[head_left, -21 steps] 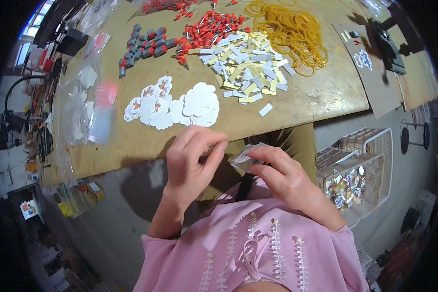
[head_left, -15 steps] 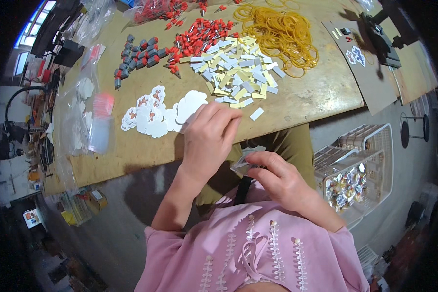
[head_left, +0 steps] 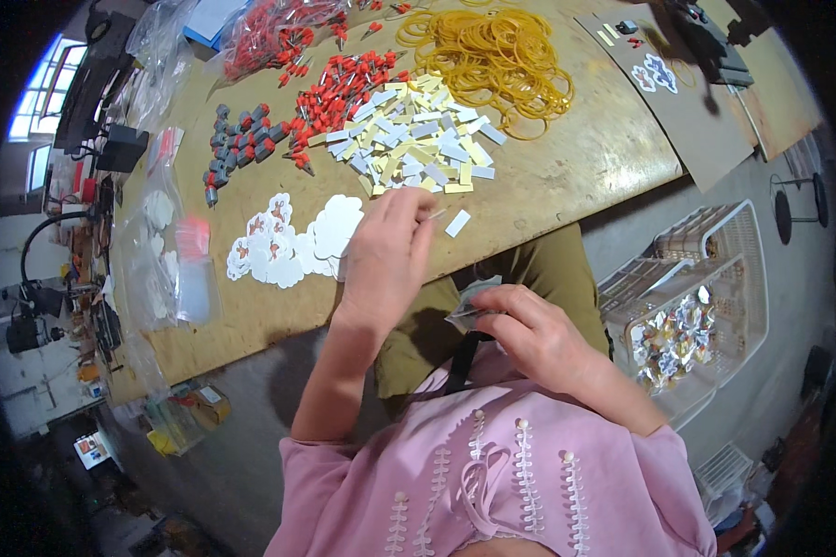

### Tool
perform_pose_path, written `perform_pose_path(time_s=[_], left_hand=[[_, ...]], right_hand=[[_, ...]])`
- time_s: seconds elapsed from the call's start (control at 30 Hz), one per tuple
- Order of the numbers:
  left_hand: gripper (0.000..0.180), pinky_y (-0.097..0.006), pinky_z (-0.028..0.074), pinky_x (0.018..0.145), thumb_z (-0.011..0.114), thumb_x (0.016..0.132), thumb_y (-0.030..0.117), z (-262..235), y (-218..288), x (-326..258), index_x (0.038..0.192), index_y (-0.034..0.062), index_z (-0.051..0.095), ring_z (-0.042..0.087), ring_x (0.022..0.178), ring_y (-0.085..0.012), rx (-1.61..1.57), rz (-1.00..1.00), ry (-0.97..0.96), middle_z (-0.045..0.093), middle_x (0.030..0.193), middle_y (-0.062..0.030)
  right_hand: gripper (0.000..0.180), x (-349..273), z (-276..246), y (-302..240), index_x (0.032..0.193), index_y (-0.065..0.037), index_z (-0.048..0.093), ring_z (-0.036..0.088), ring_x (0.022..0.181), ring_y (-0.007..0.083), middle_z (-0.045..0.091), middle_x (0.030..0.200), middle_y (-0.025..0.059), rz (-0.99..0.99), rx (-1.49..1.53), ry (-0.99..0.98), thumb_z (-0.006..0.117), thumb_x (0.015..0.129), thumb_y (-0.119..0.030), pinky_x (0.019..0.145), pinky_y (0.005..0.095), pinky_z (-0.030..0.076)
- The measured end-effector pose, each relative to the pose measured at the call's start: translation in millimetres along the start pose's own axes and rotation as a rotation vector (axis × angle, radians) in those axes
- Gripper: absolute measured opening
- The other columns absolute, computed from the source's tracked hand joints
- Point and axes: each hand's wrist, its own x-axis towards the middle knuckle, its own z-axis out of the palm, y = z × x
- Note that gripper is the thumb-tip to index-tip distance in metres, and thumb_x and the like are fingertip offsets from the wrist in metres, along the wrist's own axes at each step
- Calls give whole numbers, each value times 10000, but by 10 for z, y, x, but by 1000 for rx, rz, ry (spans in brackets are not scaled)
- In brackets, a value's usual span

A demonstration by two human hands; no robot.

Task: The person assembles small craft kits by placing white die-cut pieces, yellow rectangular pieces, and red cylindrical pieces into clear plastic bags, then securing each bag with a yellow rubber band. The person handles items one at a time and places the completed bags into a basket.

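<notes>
Left hand (head_left: 387, 255): reaching over the near edge of the surface (head_left: 567, 158), fingers curled, pinching what looks like one thin pale strip at the fingertips, just beside the white flower-shaped card cutouts (head_left: 293, 246).
Right hand (head_left: 529, 330): down over the lap, closed loosely round a small clear packet (head_left: 469, 302); can't tell what's inside it.
Doing it well, I'd say: take one strip only, grip it by the end so it stays flat, and keep the packet mouth open and steady so it slides in without buckling.
Paper strips (head_left: 418, 139): loose heap of short flat slips, white and pale yellow, mid-surface; one stray slip (head_left: 457, 223) lies near the front edge.
Red pieces (head_left: 344, 88): small, pointed, plastic-looking, piled behind the strips.
Grey pieces (head_left: 237, 148): same chunky shape, toward the left.
Rubber bands (head_left: 492, 56): yellow, tangled, far side.
Surface itself: worn bare plywood, matte.
Wire basket (head_left: 697, 297): off the right end, holding shiny bagged bits.
</notes>
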Motion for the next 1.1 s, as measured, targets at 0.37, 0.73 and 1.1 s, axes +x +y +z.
perform_pose_path(time_s=[0.37,0.73,1.1], left_hand=[[184,-255,500,626,771,925,-2,66,138,-28,1100,-5,712,585,681,-79,-185,-144,-100,675,848,-27],[160,-278,530,655,767,931,-23,-15,171,-142,1048,30,672,677,780,-110,-418,-254,-113,709,954,-44],[260,-389,574,764,775,824,-61,-231,499,-585,1038,75,716,700,903,-284,-202,204,32,680,996,-86]], right_hand=[[287,17,-8,47,1082,10,652,675,1150,374,648,1249,187,15,-28,3,700,801,-25,932,425,595],[312,66,-159,19,1076,24,660,680,1161,392,652,1287,201,11,-67,63,744,780,-28,917,430,600],[245,190,-103,-88,1062,82,670,706,1133,412,670,1251,241,-110,-112,122,747,840,13,934,449,612]])
